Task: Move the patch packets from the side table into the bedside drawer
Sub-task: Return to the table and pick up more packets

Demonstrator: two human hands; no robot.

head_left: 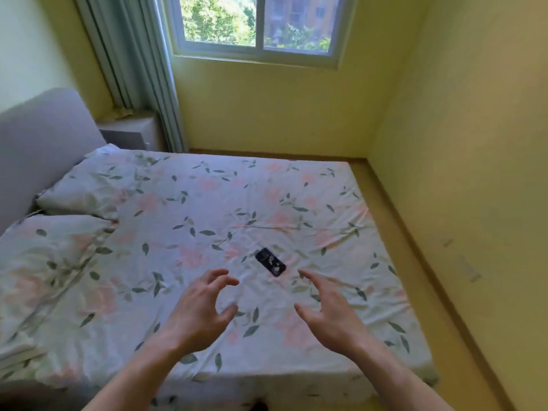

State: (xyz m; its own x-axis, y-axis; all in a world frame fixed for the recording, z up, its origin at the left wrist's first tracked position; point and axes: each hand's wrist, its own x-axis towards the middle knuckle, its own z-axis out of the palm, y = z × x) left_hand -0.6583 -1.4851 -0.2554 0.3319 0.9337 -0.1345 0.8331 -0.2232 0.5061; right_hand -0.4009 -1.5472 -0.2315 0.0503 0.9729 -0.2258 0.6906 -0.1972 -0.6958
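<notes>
Hands both out in front over the bed [207,203], nothing in either. Left hand [201,310] has fingers spread and loosely curved, grip released, holding nothing. Right hand [329,310] same, fingers extended toward the sheet, grip released, empty.

Patch packets: none visible anywhere in this view. Only loose item on the floral sheet is a small dark flat object [270,261], lying just beyond the fingertips, between the two hands and not touched by either. Could be a phone; too small to say for sure, and I can't tell if it relates to the task.

Side table: a pale cabinet-like piece [130,130] sits in the far corner between the grey headboard [38,143] and the curtain [139,69], well apart from the hands. Something light and crumpled lies on its top, too blurred to identify. No open drawer visible.

Progress judgement: task looks not started, or at least no step shows as done. No packet in hand, none seen in a drawer. Left to do: get to the side table, pick up packets, open drawer, place them inside. Two pillows [83,188] lie by the headboard, window [258,25] above.
</notes>
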